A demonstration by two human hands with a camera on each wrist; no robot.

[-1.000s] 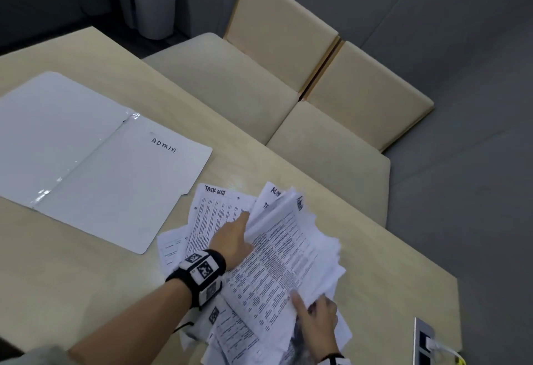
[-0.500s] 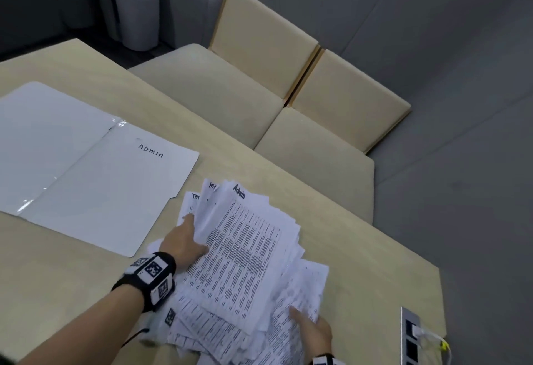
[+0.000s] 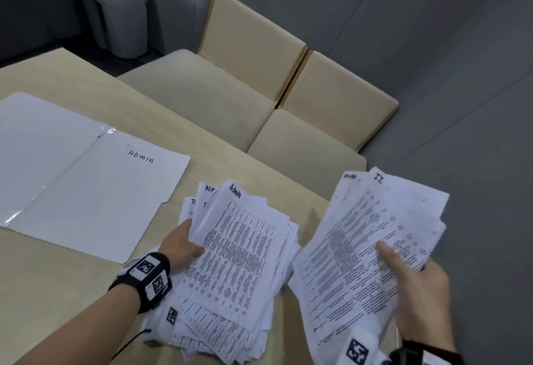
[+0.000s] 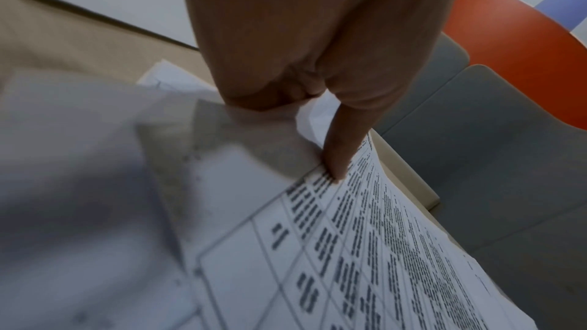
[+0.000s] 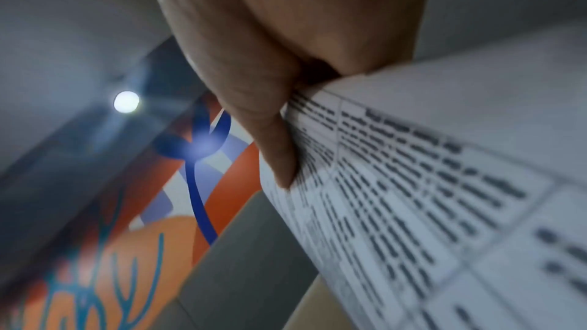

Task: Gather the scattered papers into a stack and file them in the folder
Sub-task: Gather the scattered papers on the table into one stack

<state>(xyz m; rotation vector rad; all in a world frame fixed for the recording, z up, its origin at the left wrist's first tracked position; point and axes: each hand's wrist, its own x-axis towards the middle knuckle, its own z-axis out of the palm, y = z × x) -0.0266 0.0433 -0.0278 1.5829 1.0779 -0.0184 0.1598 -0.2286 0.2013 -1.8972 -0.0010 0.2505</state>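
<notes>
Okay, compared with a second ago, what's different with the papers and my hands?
Your right hand has lifted a bundle of sheets, the top one marked I.T., off the pile and swung it right, thumb on top. Your left hand has kept its grip on the remaining pile, now flatter. The open ADMIN folder hasn't changed on the table.

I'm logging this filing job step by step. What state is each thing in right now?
folder: open, flat on the table, empty.
left pile: on the table, fanned, uneven.
right bundle: lifted off the table.
left hand: grips the left pile's edge.
right hand: holds the right bundle, thumb on top.
bin: lid closed.
</notes>
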